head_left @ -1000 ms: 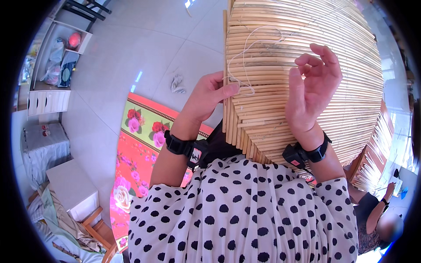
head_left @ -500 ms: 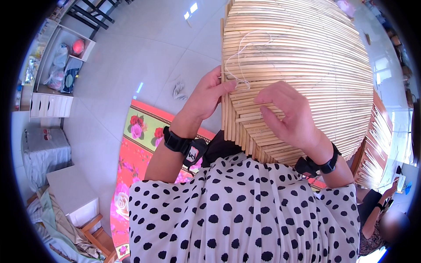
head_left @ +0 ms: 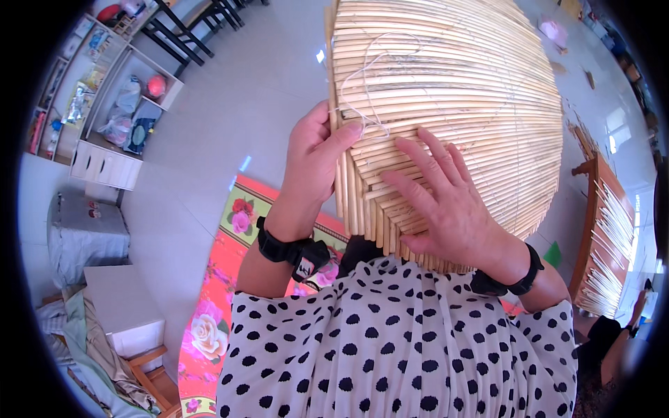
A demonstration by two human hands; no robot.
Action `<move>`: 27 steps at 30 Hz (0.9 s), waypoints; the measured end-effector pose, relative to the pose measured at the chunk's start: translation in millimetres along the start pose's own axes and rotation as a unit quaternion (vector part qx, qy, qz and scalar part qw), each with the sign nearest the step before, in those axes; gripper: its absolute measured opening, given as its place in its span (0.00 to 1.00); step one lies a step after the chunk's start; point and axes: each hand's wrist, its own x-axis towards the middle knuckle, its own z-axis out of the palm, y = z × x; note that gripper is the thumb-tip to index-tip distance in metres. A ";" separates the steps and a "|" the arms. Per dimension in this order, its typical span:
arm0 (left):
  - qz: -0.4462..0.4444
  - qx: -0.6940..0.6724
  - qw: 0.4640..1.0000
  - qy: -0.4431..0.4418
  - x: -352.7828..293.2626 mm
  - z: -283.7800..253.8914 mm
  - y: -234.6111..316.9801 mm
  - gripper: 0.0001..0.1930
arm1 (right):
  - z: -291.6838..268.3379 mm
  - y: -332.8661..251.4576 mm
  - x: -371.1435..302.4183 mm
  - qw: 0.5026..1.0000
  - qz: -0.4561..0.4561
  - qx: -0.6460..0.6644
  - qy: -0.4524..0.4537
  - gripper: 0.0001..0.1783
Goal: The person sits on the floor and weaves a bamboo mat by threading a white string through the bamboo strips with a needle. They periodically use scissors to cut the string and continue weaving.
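A large mat of pale plant stalks, sewn side by side, tilts up in front of me from my lap. My left hand grips its left edge, thumb on top and fingers behind. My right hand rests on the mat's lower part with its fingers spread over the stalks, holding nothing. Near my left thumb, a thin white thread lies in loose loops on the surface. At the lower left corner, the stalk ends cross at an angle. I cannot make out a needle.
A red flowered rug lies on the tiled floor at left, near shelves and a covered box. On the right, a wooden bench bears several loose stalks, with another person's arm beyond it.
My right hand has gone from curled fingers above the mat to spread fingers lying on it. The mat and my left hand have shifted slightly left in view.
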 end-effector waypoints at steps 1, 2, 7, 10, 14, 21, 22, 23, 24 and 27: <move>0.010 0.003 1.000 0.009 -0.5 1.5 12.2 0.16 | -5.9 -2.5 5.0 1.000 -0.014 -0.001 0.004 0.49; 0.021 0.005 1.000 0.017 -1.3 3.1 23.9 0.16 | -12.4 -4.7 10.1 1.000 -0.028 -0.003 0.009 0.49; 0.081 0.023 0.994 0.072 -1.3 8.1 67.4 0.15 | -49.2 -11.9 35.7 0.994 -0.103 -0.009 0.028 0.50; 0.133 0.031 0.987 0.088 0.6 11.0 92.5 0.15 | -69.9 -16.4 51.3 0.986 -0.155 -0.019 0.049 0.48; 0.218 0.049 0.970 0.097 4.2 20.0 117.3 0.14 | -83.6 -11.9 71.4 0.972 -0.213 -0.030 0.092 0.45; 0.266 0.162 0.942 0.126 20.8 44.2 101.6 0.11 | -47.1 10.6 67.9 0.975 -0.153 0.011 0.162 0.54; 0.257 0.172 0.942 0.126 24.0 44.0 95.5 0.11 | -38.8 13.4 66.0 0.978 -0.135 0.035 0.157 0.54; 0.249 0.180 0.943 0.126 28.8 40.8 86.2 0.10 | -30.6 16.3 65.1 0.980 -0.117 0.057 0.151 0.54; 0.242 0.188 0.944 0.125 34.2 37.6 76.0 0.09 | -22.5 20.5 63.4 0.981 -0.098 0.078 0.145 0.54; 0.199 0.194 0.953 0.118 53.3 29.4 38.8 0.08 | -0.2 40.9 55.1 0.985 -0.065 0.104 0.122 0.56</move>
